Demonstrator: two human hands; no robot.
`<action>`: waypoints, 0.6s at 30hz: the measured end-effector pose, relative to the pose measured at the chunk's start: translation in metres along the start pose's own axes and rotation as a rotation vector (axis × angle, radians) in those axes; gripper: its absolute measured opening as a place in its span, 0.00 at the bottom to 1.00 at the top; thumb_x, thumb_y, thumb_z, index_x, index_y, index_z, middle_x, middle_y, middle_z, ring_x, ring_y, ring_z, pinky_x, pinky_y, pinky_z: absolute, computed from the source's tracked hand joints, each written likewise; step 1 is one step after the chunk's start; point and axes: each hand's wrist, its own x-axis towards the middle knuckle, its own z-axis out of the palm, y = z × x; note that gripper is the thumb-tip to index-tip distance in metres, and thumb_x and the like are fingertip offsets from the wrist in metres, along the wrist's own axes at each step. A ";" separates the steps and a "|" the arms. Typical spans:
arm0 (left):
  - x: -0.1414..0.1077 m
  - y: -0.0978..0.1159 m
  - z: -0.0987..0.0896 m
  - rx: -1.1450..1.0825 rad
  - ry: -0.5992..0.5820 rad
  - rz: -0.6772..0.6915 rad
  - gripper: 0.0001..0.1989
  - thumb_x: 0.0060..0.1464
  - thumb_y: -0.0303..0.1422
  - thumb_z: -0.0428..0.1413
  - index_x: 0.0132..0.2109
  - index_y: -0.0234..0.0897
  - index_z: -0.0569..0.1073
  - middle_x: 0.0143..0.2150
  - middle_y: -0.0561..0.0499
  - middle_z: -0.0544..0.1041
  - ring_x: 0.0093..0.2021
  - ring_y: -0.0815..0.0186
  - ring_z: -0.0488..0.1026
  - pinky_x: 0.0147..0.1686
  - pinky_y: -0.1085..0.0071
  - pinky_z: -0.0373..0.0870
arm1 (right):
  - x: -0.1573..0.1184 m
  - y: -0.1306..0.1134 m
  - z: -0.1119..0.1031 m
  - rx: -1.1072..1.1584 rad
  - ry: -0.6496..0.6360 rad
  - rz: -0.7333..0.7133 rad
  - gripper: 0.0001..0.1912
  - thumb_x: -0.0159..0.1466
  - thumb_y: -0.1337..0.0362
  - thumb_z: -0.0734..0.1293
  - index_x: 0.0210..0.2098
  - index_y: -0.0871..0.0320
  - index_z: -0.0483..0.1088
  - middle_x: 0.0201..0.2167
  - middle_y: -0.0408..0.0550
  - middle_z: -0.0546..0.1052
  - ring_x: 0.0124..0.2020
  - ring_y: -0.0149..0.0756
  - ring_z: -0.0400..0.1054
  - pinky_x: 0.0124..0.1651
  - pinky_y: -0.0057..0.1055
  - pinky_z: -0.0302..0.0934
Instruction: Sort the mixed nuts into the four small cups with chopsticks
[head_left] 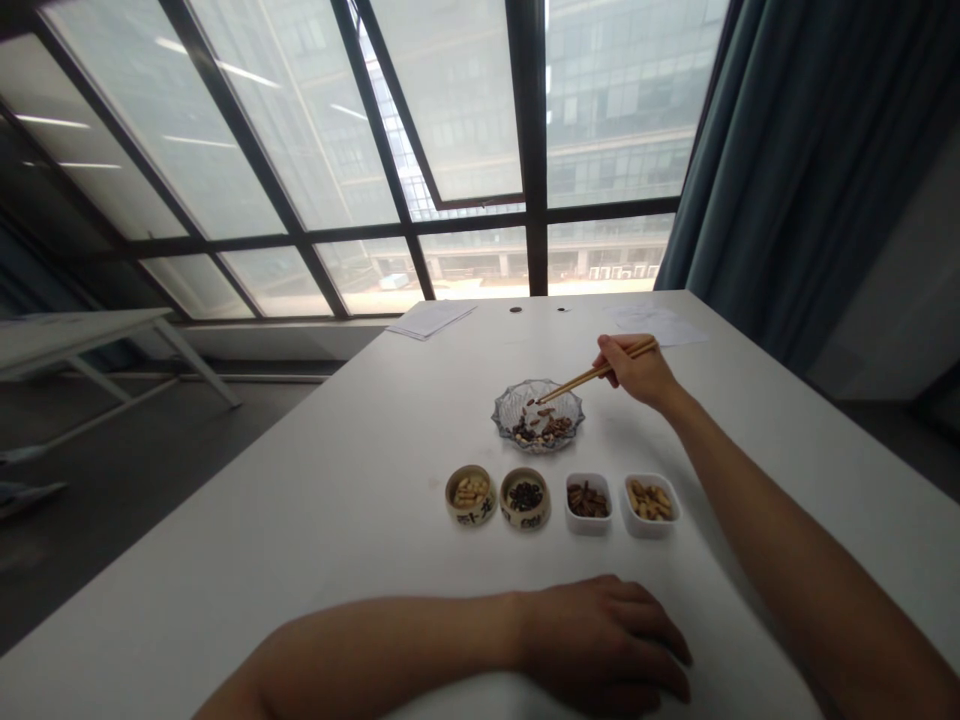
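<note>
My right hand [637, 368] is closed around a pair of wooden chopsticks [581, 379], whose tips reach into a clear glass bowl [501, 425]. Dark and brown pieces [551, 430] lie in that bowl; whether the tips pinch one is too small to tell. My left hand [607, 640] rests on the table with its fingers loosely spread, holding nothing. Between hand and bowl stand a round dish of pale peanuts [470, 517], a round dish of black pieces [525, 517], a white square cup of brown pieces [589, 522] and another of tan peanuts [651, 527].
The white table [337, 520] runs to the window, with papers [431, 319] at its far left and more sheets [660, 324] at its far right. Two small dark spots are near the far edge. A blue curtain [765, 180] hangs on the right; another table [82, 335] stands left.
</note>
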 end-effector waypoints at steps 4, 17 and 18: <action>0.000 0.001 -0.001 0.003 0.010 -0.003 0.18 0.66 0.39 0.49 0.53 0.36 0.77 0.60 0.47 0.77 0.62 0.60 0.71 0.67 0.65 0.64 | -0.001 -0.029 -0.029 0.054 -0.108 -0.005 0.35 0.61 0.32 0.68 0.22 0.59 0.75 0.13 0.48 0.71 0.13 0.30 0.59 0.16 0.30 0.50; 0.002 -0.001 -0.001 -0.015 -0.017 -0.011 0.17 0.65 0.40 0.51 0.54 0.38 0.76 0.61 0.46 0.77 0.63 0.60 0.72 0.68 0.64 0.64 | -0.014 -0.052 -0.070 0.101 -0.495 0.192 0.24 0.58 0.42 0.77 0.24 0.59 0.79 0.13 0.47 0.72 0.13 0.35 0.65 0.15 0.31 0.55; 0.001 -0.001 -0.001 -0.018 -0.014 -0.014 0.17 0.64 0.40 0.51 0.54 0.38 0.76 0.61 0.46 0.77 0.63 0.60 0.72 0.68 0.64 0.64 | -0.014 -0.052 -0.069 0.102 -0.475 0.186 0.24 0.57 0.42 0.77 0.24 0.59 0.79 0.13 0.47 0.72 0.13 0.35 0.65 0.15 0.31 0.56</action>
